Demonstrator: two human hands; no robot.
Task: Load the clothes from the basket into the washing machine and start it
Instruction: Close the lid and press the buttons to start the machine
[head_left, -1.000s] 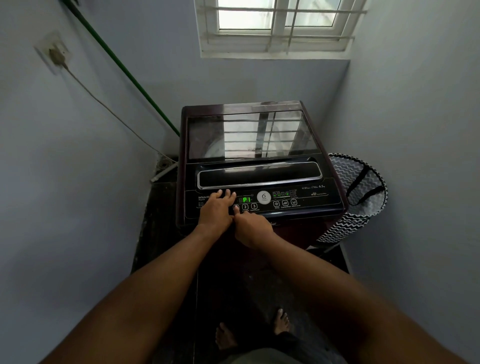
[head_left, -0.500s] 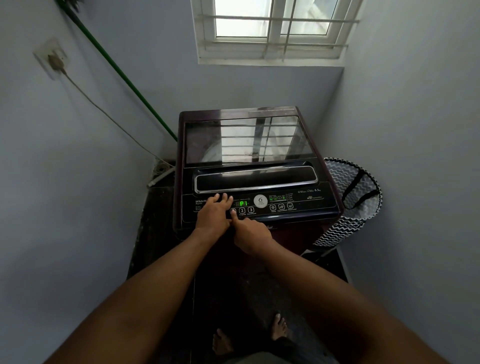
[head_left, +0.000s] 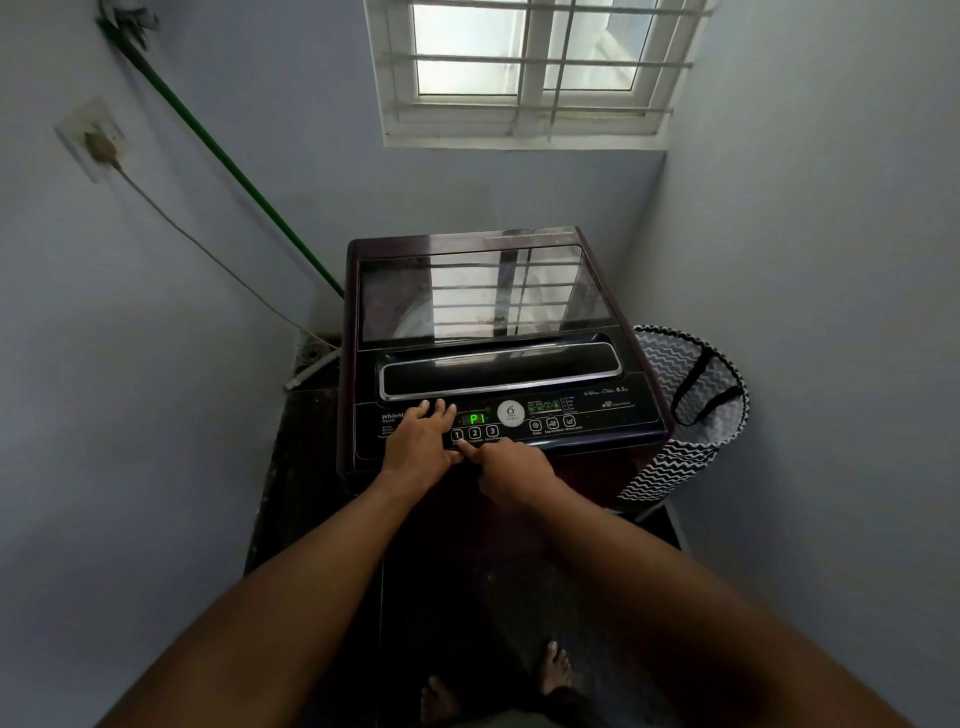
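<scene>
- Top-loading washing machine (head_left: 493, 332), dark maroon body, stands in a narrow corner; glass lid (head_left: 483, 293) lies shut and mirrors the window bars.
- Control panel (head_left: 571, 415) runs along the near edge. Green display (head_left: 477, 419) reads "P1". White round badge (head_left: 510, 413) beside it shows a "6". Round buttons numbered 1, 2, 3 (head_left: 474, 433) sit under the display; the captions "Program" and "Start/Pause" can be made out below them.
- Partly covered lettering "WhiteM…" at the panel's left; "6.5" printed at the panel's right. Small icons captioned "Delay" and "Water Level" right of the badge; the other fine print is too small to read.
- Left hand (head_left: 418, 441) rests flat on the panel's left part, fingers straight and spread, holding nothing.
- Right hand (head_left: 511, 475) is curled, index finger (head_left: 467, 451) stretched out, its tip at the panel's front edge just below button 1; cannot tell whether it touches. It grips nothing.
- Laundry basket (head_left: 691, 410), black-and-white zigzag fabric with black straps, stands just beside the machine's right flank; its inside is not in view, and no clothes are visible.
- Green hose (head_left: 223, 161) slants down the left wall to behind the machine. A cord (head_left: 197, 239) runs from a wall socket (head_left: 93, 140).
- Barred window (head_left: 530, 67) above. Bare feet (head_left: 556, 670) on the dark floor.
</scene>
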